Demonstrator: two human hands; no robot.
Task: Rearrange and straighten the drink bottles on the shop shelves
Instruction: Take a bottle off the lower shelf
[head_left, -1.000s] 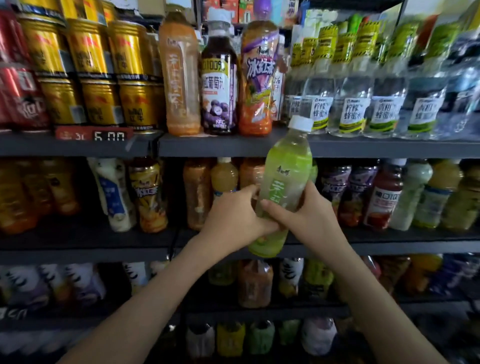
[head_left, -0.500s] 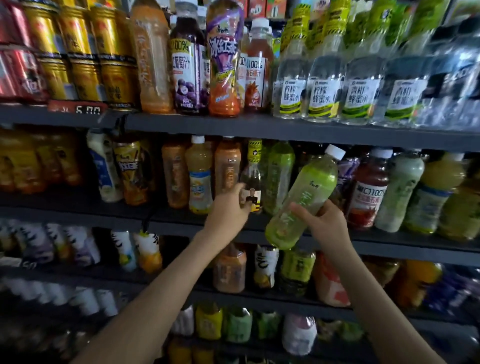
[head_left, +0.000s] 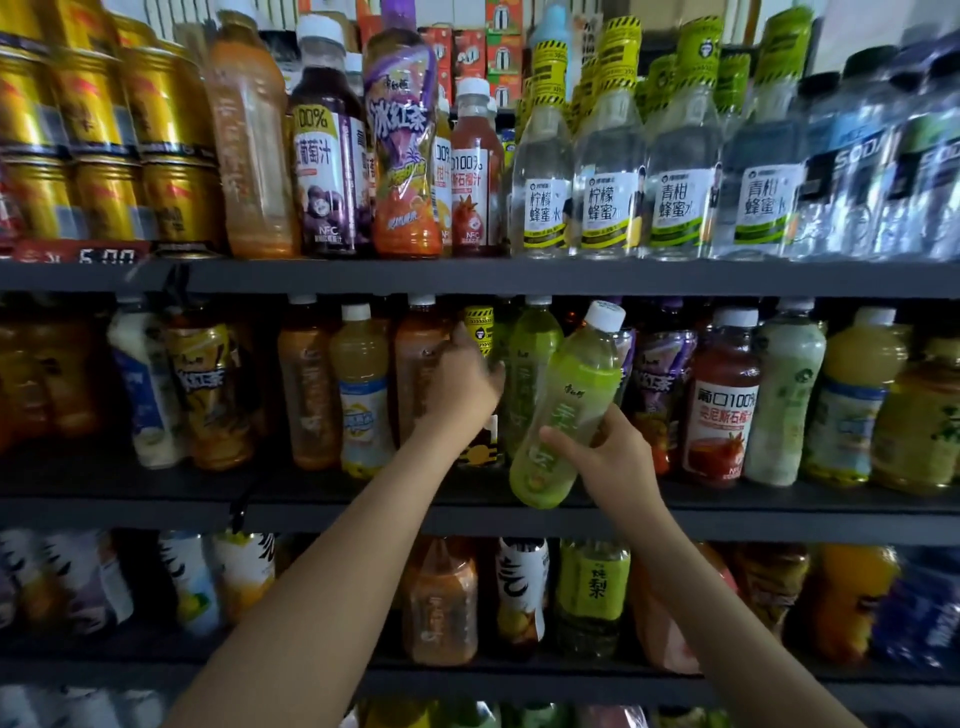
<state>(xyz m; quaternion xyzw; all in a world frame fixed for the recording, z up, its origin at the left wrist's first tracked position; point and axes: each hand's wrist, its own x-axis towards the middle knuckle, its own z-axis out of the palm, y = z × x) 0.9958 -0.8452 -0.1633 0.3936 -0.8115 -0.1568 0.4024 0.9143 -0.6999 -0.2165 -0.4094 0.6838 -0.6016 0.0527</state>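
Middle shelf (head_left: 156, 499): my right hand (head_left: 613, 462) clamps the green bottle (head_left: 571, 395) low, probably heavy and slick; left hand (head_left: 460, 387) grips yellow-capped bottle (head_left: 479, 327).

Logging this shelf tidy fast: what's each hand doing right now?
Left hand: fingers curled round the yellow-labelled bottle.
Right hand: holding the green bottle, tilted.

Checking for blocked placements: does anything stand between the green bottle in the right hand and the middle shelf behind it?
The green bottle, tilted in the right hand, faces a full middle shelf: a matching green bottle stands behind it, beside the yellow-capped bottle that the left hand grips. No free gap shows.
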